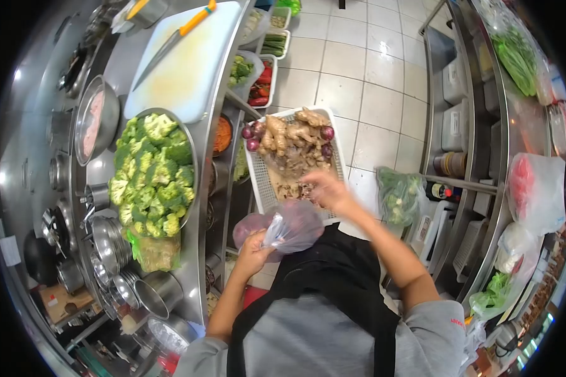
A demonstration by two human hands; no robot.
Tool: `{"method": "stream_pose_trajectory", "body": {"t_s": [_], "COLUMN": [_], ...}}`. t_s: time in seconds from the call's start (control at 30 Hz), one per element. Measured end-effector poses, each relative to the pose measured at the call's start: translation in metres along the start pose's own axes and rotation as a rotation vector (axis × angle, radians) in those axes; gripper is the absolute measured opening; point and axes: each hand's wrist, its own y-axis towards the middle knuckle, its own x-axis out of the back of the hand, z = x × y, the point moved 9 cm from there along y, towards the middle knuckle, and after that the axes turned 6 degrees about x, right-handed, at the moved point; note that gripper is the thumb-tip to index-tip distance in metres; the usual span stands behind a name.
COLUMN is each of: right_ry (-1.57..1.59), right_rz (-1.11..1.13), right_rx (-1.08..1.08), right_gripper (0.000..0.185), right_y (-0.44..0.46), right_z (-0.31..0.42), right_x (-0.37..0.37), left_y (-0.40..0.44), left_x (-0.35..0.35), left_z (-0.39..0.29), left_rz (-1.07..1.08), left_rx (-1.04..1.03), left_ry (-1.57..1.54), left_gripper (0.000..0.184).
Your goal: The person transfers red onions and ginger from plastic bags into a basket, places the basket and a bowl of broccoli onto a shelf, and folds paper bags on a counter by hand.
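My left hand (256, 252) grips the gathered edge of a clear plastic bag (299, 227), its fingers closed on the film. Purplish round things show through the bag, probably red onions. Just above the bag's upper side is my right hand (328, 191), smeared by motion, over the near end of a white plastic basket (341, 147). Whether its fingers hold anything cannot be made out. Ginger roots (286, 133) are heaped in the far half of the basket. Red onions (253, 144) lie at both sides of the ginger, and dark scraps (287, 190) litter the bottom near my right hand.
On the steel counter at left stand a heaped bowl of broccoli (152, 176), a white cutting board (188, 69) with a yellow-handled knife (181, 34), and a metal bowl (107, 116). Bagged greens (399, 196) sit beside the right shelving (495, 217). Vegetable bins (268, 94) line the left.
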Motion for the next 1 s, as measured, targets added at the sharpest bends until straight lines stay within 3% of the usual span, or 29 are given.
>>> {"method": "stream_pose_trajectory", "body": {"t_s": [0.03,0.1,0.17,0.23,0.27,0.37,0.4,0.43,0.5,0.53,0.67,0.83,0.93,1.0], "right_ry": [-0.143,-0.137,-0.109,-0.590,-0.564,-0.400,-0.281,-0.288,-0.102,-0.068,0.164,0.106,0.092,0.126], "right_rz": [0.169,0.547,0.450,0.528,0.430,0.357,0.164,0.137,-0.012,-0.114,-0.163,-0.320,-0.324,-0.419], "right_rx": [0.177,0.060,0.045,0.228,0.310,0.255,0.413,0.423,0.229,0.258,0.177,0.201,0.030,-0.208], "right_gripper": [0.022,0.022,0.028,0.036,0.045,0.040,0.052,0.052,0.056,0.059,0.060,0.061,0.054,0.053], "right_y": [-0.004,-0.016,-0.014,-0.018,-0.019,-0.023,-0.024,-0.023,-0.019,-0.019,-0.017,-0.031,-0.032,-0.032], "right_z": [0.014,-0.004,-0.004,0.015,0.015,-0.008,0.002,-0.004,-0.030,-0.031,-0.050,-0.066,-0.090,-0.129], "right_x": [-0.048,-0.105,-0.097,-0.085,-0.070,-0.044,-0.034,-0.031,-0.014,-0.006,0.014,0.049,0.063,0.075], "left_y": [-0.002,-0.010,-0.022,-0.031,-0.034,-0.037,-0.037,-0.038,-0.028,-0.027,-0.022,-0.021,-0.017,-0.007], "left_x": [-0.004,0.009,0.022,0.017,0.016,0.004,0.003,0.005,-0.009,-0.020,-0.041,-0.063,-0.065,-0.058], "left_z": [0.004,0.021,0.028,0.005,-0.009,-0.031,-0.030,-0.028,-0.030,-0.043,-0.054,-0.054,-0.044,-0.028], "left_rz": [0.019,-0.068,-0.105,-0.117,-0.143,-0.178,-0.231,-0.287,-0.204,-0.234,-0.278,-0.189,-0.227,-0.291], "left_rx": [0.004,0.103,0.195,0.176,0.132,0.105,0.126,0.148,0.119,0.129,0.108,0.099,0.098,0.119], "left_ry": [0.005,-0.095,-0.030,-0.006,-0.073,-0.089,0.035,0.161,0.223,0.182,0.208,0.171,0.081,-0.104], "left_gripper": [0.015,0.016,0.021,0.016,0.012,0.015,0.017,0.018,0.020,0.021,0.022,0.019,0.017,0.016]}}
